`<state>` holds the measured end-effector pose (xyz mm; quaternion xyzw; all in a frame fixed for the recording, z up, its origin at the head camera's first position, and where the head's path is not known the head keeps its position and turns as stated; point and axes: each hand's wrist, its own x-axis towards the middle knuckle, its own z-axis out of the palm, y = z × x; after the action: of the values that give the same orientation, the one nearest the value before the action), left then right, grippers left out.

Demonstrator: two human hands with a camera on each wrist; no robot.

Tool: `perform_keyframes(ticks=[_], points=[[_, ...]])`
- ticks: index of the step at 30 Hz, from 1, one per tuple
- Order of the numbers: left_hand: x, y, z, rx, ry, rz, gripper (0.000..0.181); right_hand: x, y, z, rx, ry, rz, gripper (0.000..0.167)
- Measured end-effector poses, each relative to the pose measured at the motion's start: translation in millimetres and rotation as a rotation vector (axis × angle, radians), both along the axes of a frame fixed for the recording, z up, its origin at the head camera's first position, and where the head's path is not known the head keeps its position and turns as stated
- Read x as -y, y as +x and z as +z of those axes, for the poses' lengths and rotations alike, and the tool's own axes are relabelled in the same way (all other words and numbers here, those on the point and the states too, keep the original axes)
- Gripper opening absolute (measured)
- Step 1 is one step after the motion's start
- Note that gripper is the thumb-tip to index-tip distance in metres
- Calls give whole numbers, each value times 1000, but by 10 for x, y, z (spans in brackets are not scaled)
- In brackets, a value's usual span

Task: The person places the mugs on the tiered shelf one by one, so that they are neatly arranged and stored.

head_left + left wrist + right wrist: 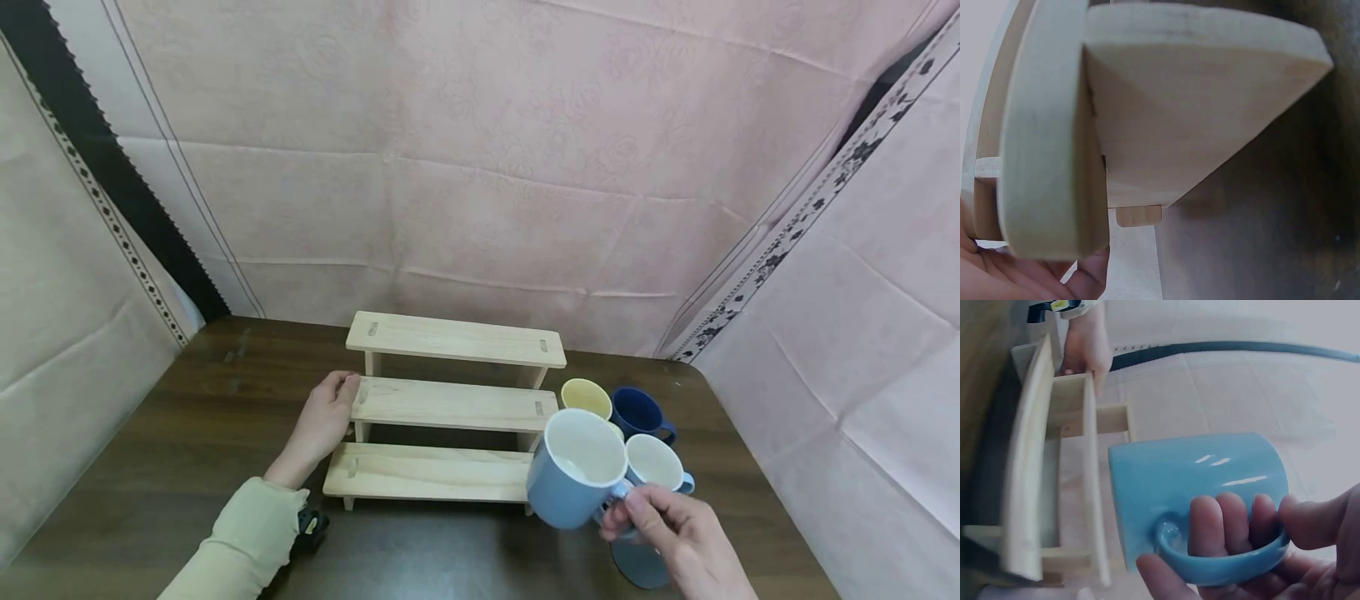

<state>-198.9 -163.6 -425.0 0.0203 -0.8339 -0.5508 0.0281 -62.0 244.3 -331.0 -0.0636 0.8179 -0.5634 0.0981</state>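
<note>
A three-tier shelf of pale wood (457, 404) stands on the dark table. My left hand (322, 421) grips the left end of its middle tier; in the left wrist view the fingers (1088, 278) curl behind the board. My right hand (678, 533) holds a light blue mug (562, 483) by its handle, raised by the shelf's right end and tilted so its white inside shows. In the right wrist view several fingers (1232, 525) pass through the handle of the blue mug (1179, 469).
Right of the shelf stand a yellow mug (585, 396), a dark blue mug (637, 412) and another light blue mug (656, 462). A grey-blue round thing (641, 567) lies partly behind the right hand. Pale cloth (480, 167) hangs around the table.
</note>
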Motion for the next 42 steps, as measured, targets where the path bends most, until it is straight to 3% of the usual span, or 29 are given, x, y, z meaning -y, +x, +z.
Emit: perform_keyframes(ticks=[7,15,30,42], points=[[-6,-24,-13,3,0,9,49,270,-239,278,-173,22,-13,31],[4,-25,-5,0,-18,14,47,541,-597,443,-246,-17,22,31],[4,-9,14,15,-13,5,50,1020,-1249,518,-230,-84,51,33],[-20,-24,-13,-5,8,25,45,1378,-1603,481,-192,-181,25,35]])
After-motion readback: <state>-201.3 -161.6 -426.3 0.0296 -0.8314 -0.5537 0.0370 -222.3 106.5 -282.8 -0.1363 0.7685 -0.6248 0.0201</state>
